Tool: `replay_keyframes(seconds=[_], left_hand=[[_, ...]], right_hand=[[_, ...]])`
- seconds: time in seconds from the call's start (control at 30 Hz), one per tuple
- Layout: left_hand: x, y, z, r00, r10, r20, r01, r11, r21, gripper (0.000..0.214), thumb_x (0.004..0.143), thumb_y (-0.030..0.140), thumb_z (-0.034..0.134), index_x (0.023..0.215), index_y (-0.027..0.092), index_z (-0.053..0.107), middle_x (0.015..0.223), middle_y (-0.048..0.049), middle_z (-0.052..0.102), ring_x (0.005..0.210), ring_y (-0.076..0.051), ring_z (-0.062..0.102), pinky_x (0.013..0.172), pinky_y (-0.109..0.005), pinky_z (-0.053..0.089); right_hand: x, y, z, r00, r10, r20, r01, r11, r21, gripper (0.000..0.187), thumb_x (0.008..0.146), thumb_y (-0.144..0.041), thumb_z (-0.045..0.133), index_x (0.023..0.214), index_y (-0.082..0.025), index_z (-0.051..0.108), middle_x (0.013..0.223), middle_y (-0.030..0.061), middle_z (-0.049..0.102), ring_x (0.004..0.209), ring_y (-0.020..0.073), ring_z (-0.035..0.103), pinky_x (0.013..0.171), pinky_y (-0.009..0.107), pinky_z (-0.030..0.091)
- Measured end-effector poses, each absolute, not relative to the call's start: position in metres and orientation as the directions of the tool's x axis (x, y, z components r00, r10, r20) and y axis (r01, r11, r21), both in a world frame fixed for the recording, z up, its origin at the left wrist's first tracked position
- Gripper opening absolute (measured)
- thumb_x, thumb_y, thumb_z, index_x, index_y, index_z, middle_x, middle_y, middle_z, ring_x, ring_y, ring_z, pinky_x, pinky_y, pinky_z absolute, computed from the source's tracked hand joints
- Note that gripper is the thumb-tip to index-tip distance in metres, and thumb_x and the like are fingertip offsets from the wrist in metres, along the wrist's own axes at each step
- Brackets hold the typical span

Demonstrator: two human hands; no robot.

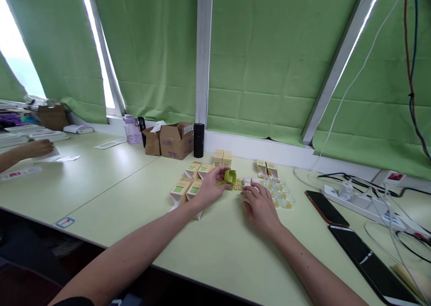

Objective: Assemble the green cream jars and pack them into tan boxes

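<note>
My left hand [209, 188] grips a small olive-green cap-like part [230, 177] just above the pale green table [101, 180]. My right hand [259, 203] rests on the table a little to the right, fingertips on a small white and pink piece [248, 181]. Several small tan cartons with green labels [187, 187] lie left of my left hand. Two more cartons [222, 158] stand behind it. Two others [266, 168] stand beyond my right hand. Clear plastic trays with yellow dots [282, 194] lie just right of my right hand.
Two open cardboard boxes [170, 140], a black cylinder [198, 140] and a purple bottle [132, 129] stand by the window sill. Two phones [326, 207] lie at the right beside a power strip [357, 199] with cables. Another person's hand [37, 149] rests at the far left.
</note>
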State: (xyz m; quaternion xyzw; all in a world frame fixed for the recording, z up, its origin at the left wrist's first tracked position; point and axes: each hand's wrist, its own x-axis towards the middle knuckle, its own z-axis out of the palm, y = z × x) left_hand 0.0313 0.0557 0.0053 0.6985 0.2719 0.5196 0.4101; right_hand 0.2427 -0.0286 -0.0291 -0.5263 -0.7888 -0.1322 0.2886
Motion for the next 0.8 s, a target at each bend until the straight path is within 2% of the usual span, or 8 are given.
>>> replay_keyframes(seconds=[0.13,0.3,0.57,0.7,0.8], left_hand=[[0.031,0.061,0.003,0.295,0.812,0.504,-0.119,-0.492,0.863,0.054,0.070,0.000,0.079,0.119,0.016,0.064,0.119,-0.0097,0.074,0.110,-0.021,0.073,0.103,-0.042,0.060],[0.033,0.060,0.001,0.307,0.809,0.502,-0.175,-0.470,0.865,0.054,0.069,0.001,0.080,0.117,0.017,0.063,0.120,-0.0098,0.074,0.112,-0.022,0.073,0.104,-0.042,0.059],[0.034,0.055,0.004,0.314,0.807,0.501,-0.222,-0.450,0.865,0.055,0.067,0.009,0.090,0.114,0.017,0.063,0.121,-0.0103,0.073,0.114,-0.024,0.072,0.107,-0.043,0.057],[0.034,0.054,0.003,0.302,0.817,0.492,-0.236,-0.436,0.869,0.056,0.067,0.007,0.088,0.117,0.017,0.065,0.120,-0.0101,0.073,0.114,-0.024,0.071,0.107,-0.042,0.056],[0.033,0.055,0.003,0.283,0.821,0.496,-0.241,-0.440,0.865,0.057,0.067,0.007,0.089,0.118,0.017,0.065,0.119,-0.0099,0.073,0.114,-0.024,0.071,0.107,-0.043,0.056]], right_hand=[[0.238,-0.024,-0.028,-0.352,0.811,0.468,0.931,0.355,0.085,0.034,0.090,-0.006,0.058,0.116,-0.020,0.074,0.141,0.0135,0.069,0.145,0.0390,0.046,0.119,0.058,0.036],[0.228,-0.013,-0.016,-0.401,0.837,0.373,0.916,0.351,0.195,0.028,0.089,-0.010,0.061,0.109,-0.016,0.079,0.135,0.0189,0.071,0.142,0.0396,0.049,0.122,0.058,0.032],[0.216,0.007,-0.005,-0.356,0.894,0.272,0.926,0.299,0.230,0.028,0.092,-0.010,0.058,0.106,-0.016,0.081,0.116,0.0173,0.079,0.129,0.0354,0.055,0.116,0.052,0.032],[0.215,0.011,-0.008,-0.342,0.894,0.290,0.932,0.283,0.229,0.029,0.094,-0.008,0.055,0.106,-0.012,0.081,0.113,0.0193,0.079,0.125,0.0352,0.057,0.114,0.051,0.030],[0.217,0.006,-0.008,-0.328,0.881,0.341,0.939,0.263,0.223,0.029,0.092,-0.005,0.055,0.105,-0.013,0.080,0.115,0.0187,0.079,0.123,0.0344,0.056,0.112,0.050,0.027]])
